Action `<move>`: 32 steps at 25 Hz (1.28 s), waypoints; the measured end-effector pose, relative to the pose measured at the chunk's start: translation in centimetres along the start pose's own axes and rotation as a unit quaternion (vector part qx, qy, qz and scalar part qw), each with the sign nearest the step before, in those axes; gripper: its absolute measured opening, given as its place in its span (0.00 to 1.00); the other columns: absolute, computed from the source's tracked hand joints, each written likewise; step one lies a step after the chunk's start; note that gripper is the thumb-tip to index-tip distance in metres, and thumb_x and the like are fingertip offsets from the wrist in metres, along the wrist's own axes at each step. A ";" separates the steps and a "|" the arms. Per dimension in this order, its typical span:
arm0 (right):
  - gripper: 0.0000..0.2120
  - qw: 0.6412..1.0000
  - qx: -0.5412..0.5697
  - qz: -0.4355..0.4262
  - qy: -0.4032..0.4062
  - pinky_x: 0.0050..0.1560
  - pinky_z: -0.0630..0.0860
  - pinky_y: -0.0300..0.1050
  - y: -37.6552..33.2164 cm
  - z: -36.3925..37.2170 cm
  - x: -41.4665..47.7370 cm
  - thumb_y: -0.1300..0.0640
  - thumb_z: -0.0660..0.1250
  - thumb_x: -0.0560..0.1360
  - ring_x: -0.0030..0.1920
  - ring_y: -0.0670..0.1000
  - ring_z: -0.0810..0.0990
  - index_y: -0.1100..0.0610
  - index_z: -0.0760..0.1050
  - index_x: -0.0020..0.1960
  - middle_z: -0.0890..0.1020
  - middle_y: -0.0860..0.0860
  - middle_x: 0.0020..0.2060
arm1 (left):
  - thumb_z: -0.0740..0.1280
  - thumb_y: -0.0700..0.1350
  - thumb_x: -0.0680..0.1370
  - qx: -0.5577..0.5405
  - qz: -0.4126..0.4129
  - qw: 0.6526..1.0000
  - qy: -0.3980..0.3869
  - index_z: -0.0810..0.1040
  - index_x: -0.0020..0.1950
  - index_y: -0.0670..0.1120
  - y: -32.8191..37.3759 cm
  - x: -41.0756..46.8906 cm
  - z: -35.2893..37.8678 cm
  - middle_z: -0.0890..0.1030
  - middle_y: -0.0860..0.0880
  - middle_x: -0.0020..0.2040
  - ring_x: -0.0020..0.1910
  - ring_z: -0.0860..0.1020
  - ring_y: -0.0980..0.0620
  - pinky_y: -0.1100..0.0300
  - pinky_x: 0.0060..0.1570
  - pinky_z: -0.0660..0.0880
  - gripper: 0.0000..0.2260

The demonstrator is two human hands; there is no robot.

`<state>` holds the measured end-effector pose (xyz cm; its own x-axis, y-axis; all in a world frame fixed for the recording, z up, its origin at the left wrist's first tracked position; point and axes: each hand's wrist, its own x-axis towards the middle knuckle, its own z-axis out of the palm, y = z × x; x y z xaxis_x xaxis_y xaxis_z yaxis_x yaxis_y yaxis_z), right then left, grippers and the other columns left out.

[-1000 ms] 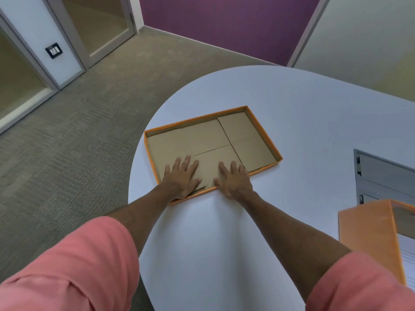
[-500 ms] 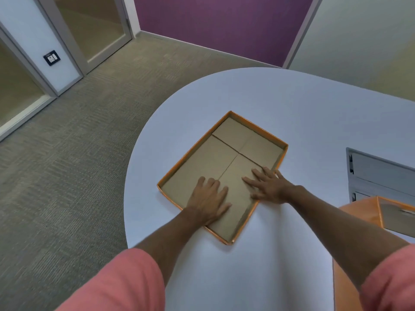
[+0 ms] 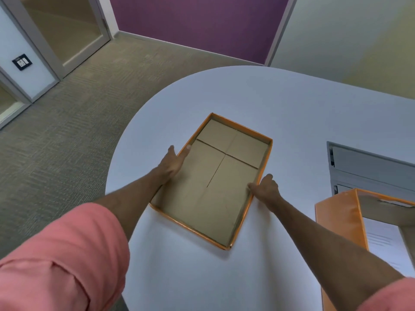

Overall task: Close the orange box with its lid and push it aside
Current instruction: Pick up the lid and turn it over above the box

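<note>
The orange lid (image 3: 213,205) lies upside down in the middle of the white table (image 3: 258,102), its brown cardboard inside facing up and one corner pointing toward me. My left hand (image 3: 173,162) grips the lid's left long wall, fingers outside and thumb over the rim. My right hand (image 3: 266,187) pinches the right long wall. The open orange box (image 3: 339,221) stands at the right edge of view, apart from the lid, with printed paper (image 3: 381,243) inside; its far and right parts are cut off.
A grey panel (image 3: 370,169) is set in the table just beyond the box. The table's rounded edge runs close to the lid's left side, with carpet floor (image 3: 67,142) below. Glass doors and a purple wall stand beyond.
The lid has been turned from lying crosswise to pointing away from me. Both hands left its cardboard inside, where they lay flat, and now hold its two long walls.
</note>
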<state>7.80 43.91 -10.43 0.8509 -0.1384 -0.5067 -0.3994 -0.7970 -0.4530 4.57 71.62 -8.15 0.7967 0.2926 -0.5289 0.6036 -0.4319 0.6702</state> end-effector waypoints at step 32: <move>0.18 0.951 0.298 -0.060 -0.059 0.47 0.82 0.58 13.0 -32.4 -10.5 0.71 0.62 0.77 0.47 0.57 0.82 0.59 0.73 0.65 0.83 0.62 0.54 | 0.62 0.41 0.80 -0.165 0.090 0.978 -0.090 0.62 0.75 0.42 19.8 -20.8 9.0 0.73 0.42 0.65 0.54 0.78 0.44 0.48 0.48 0.78 0.23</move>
<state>4.70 15.92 12.78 0.8727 0.0279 -0.4874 -0.4537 -0.3224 -0.8308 -0.32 49.30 11.40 0.8902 0.0687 -0.4504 0.4556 -0.1541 0.8768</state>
